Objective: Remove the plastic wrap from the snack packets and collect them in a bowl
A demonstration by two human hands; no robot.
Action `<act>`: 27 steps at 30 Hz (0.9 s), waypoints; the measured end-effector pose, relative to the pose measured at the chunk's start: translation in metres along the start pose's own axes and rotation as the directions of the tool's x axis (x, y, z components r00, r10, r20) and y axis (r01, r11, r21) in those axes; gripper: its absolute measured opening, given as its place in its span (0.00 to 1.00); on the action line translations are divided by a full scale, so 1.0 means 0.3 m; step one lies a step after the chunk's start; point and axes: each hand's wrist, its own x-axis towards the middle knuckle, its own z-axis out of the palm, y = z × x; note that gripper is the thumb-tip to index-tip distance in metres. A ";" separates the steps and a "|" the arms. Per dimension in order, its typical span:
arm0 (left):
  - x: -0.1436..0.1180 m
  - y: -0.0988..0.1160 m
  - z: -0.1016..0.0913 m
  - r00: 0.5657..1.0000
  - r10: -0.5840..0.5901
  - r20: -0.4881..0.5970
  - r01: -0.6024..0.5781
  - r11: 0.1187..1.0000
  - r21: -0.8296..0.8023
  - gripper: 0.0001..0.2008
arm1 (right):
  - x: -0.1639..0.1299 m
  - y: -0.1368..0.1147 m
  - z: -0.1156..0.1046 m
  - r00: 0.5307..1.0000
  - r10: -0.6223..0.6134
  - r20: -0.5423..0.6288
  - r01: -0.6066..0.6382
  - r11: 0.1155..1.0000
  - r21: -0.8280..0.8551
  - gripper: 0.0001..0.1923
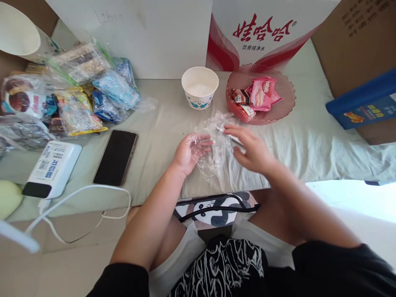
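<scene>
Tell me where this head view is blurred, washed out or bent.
Head view: the right hand is smeared by motion blur, while the left hand on the clear plastic wrap is sharper; the strip at lower right is washed out white; the cardboard box and the white bar at the frame edges lean and curve from wide-angle distortion; light is soft, shadows faint.

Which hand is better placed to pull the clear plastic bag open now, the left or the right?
Probably the right hand. The left hand already grips the clear plastic bag, so it is occupied. The right hand is open, with its fingers at the bag's upper edge, free to pull.
</scene>
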 end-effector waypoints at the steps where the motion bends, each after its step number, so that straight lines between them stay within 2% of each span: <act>1: -0.002 0.000 -0.004 1.000 -0.016 0.023 0.015 1.000 0.020 0.14 | -0.023 -0.025 0.042 1.000 -0.005 0.028 0.005 1.000 -0.003 0.34; 4: -0.012 0.004 -0.013 0.994 -0.075 0.080 0.067 0.993 0.099 0.16 | -0.049 -0.044 0.113 0.995 0.000 0.097 0.005 0.998 -0.059 0.35; 8: -0.017 0.012 -0.018 0.993 -0.091 0.071 0.079 0.984 0.160 0.15 | -0.055 -0.017 0.107 0.997 -0.016 0.082 0.029 0.988 -0.154 0.20; 11: 0.002 0.022 -0.030 0.999 -0.014 0.032 0.009 0.988 0.151 0.13 | -0.073 -0.013 0.086 1.000 0.005 0.020 -0.001 0.977 -0.215 0.09; 14: 0.037 0.040 -0.061 0.997 0.077 -0.007 -0.075 0.982 0.172 0.13 | -0.102 -0.028 0.073 0.996 0.008 -0.086 -0.034 0.951 -0.307 0.09; 18: 0.068 0.086 -0.117 0.966 0.251 -0.058 -0.231 0.943 0.239 0.21 | -0.130 -0.060 0.066 0.980 -0.089 -0.178 0.004 0.904 -0.427 0.08; 22: 0.045 0.110 -0.139 0.910 0.415 -0.017 -0.383 0.854 0.351 0.30 | -0.136 -0.083 0.079 0.965 -0.135 -0.226 0.016 0.888 -0.459 0.14; 25: 0.020 0.092 -0.136 0.907 0.417 0.053 -0.363 0.714 0.598 0.31 | -0.140 -0.091 0.089 0.985 -0.083 -0.148 0.008 0.895 -0.446 0.15; 27: 0.013 0.079 -0.137 0.909 0.413 0.058 -0.326 0.619 0.714 0.27 | -0.146 -0.093 0.091 0.995 -0.040 -0.090 -0.003 0.898 -0.440 0.14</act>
